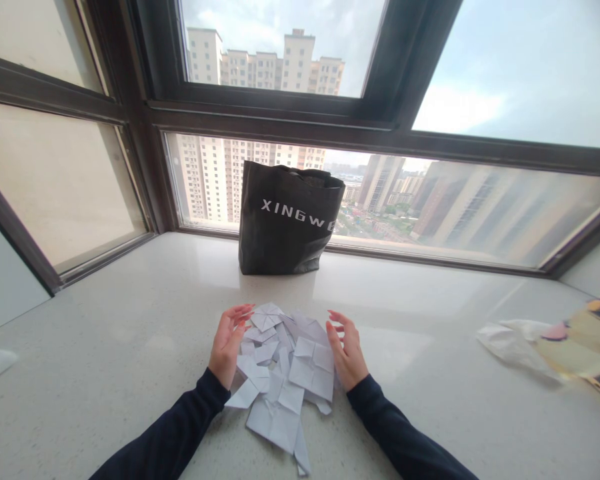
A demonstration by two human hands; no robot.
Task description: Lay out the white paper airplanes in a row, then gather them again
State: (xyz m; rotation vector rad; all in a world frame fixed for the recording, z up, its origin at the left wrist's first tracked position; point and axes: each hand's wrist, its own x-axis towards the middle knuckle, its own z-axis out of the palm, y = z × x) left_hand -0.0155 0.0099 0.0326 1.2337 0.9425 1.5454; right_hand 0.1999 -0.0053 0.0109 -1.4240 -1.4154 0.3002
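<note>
Clearly, the folding on the visible pieces looks done: the folded white papers (311, 368) show sharp creases, and several have squared or pointed shapes. They lie in a loose, overlapping heap at the lower centre of the frame, on the speckled pale counter (130, 360). As for order, little shows so far; the pieces point every which way, some flat and some tilted on their neighbours, with one narrow piece jutting out at the bottom of the heap. Any gathering appears only partial, and no neat stack is formed.

The left hand (226, 348) curves along the heap's left edge, fingers bent and slightly apart; the right hand (349, 352) mirrors it at the right edge, its fingers parted and curled inward. Neither clamps a paper, though whether the fingertips touch the edges I cannot tell. Behind the heap, at upper centre, the black bag (283, 233) stands upright, apart from the papers; its contents are hidden.
</note>
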